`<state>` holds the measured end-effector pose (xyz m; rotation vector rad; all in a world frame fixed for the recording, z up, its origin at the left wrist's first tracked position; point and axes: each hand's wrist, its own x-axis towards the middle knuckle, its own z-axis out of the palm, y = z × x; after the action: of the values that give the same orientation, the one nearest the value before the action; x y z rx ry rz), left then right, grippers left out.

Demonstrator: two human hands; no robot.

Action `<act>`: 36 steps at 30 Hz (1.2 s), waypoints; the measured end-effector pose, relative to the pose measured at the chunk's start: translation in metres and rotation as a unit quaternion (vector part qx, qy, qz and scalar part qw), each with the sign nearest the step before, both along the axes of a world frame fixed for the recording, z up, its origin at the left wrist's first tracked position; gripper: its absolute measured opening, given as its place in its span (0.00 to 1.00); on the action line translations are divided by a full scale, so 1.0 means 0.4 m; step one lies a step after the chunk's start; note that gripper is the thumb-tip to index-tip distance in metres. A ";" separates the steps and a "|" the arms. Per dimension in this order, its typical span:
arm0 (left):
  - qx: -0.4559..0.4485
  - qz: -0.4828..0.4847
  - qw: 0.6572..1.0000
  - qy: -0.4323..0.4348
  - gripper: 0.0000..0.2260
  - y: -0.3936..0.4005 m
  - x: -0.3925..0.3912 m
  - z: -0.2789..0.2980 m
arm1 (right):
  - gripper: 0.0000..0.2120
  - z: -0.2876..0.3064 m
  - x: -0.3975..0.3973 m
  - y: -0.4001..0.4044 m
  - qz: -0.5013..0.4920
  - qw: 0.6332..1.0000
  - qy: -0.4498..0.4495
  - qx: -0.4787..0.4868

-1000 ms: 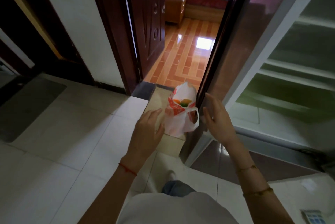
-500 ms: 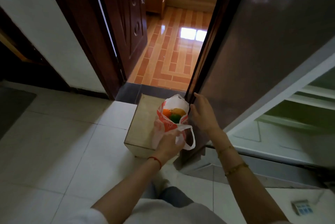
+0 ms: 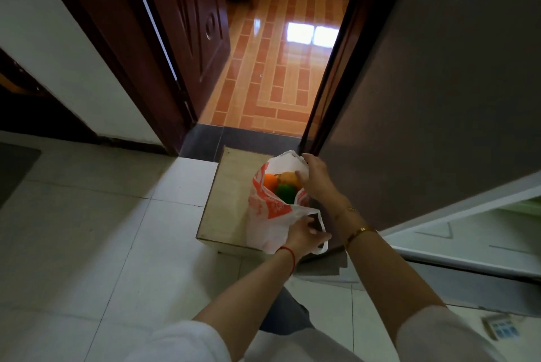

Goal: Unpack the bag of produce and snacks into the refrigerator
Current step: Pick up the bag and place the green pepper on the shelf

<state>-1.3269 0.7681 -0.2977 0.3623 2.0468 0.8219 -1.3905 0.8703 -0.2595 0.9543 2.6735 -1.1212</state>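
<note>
A white plastic bag [image 3: 269, 215] with red print stands open on a low wooden box [image 3: 225, 203]. Inside it I see an orange fruit [image 3: 270, 181], a paler orange one [image 3: 288, 178] and a green one [image 3: 285, 192]. My left hand [image 3: 304, 234] grips the near side of the bag by its handle. My right hand [image 3: 316, 178] holds the far rim of the bag and reaches over the fruit. The open refrigerator door [image 3: 439, 98] stands right beside the bag, and the white refrigerator interior [image 3: 480, 233] shows at the right.
A dark wooden room door [image 3: 187, 25] stands open at the back onto an orange tiled floor [image 3: 278, 69]. White floor tiles [image 3: 102, 230] spread to the left. A small device with buttons [image 3: 502, 326] lies on the floor at lower right.
Both hands have closed in on the bag: the left took hold of its near side and handle, the right went from the refrigerator door edge to the bag's far rim. My view dropped closer.
</note>
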 end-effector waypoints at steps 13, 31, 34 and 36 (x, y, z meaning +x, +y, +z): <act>0.114 0.235 0.965 0.026 0.15 -0.179 -0.055 0.091 | 0.11 0.053 -0.035 -0.018 -0.013 0.999 0.027 -0.037; 0.016 0.170 0.966 0.194 0.22 -0.473 -0.013 0.361 | 0.15 0.215 0.272 -0.135 -0.001 0.986 0.092 -0.137; 0.004 0.138 0.967 0.212 0.23 -0.527 0.026 0.398 | 0.15 0.229 0.356 -0.168 -0.003 0.987 0.099 -0.126; -0.004 0.119 0.967 0.224 0.24 -0.561 0.052 0.423 | 0.15 0.250 0.414 -0.196 -0.009 0.986 0.110 -0.123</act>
<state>-1.3059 0.5438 -0.1285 0.3233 2.5517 0.9394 -1.2248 0.7920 -0.1596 0.8585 2.6051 -1.6020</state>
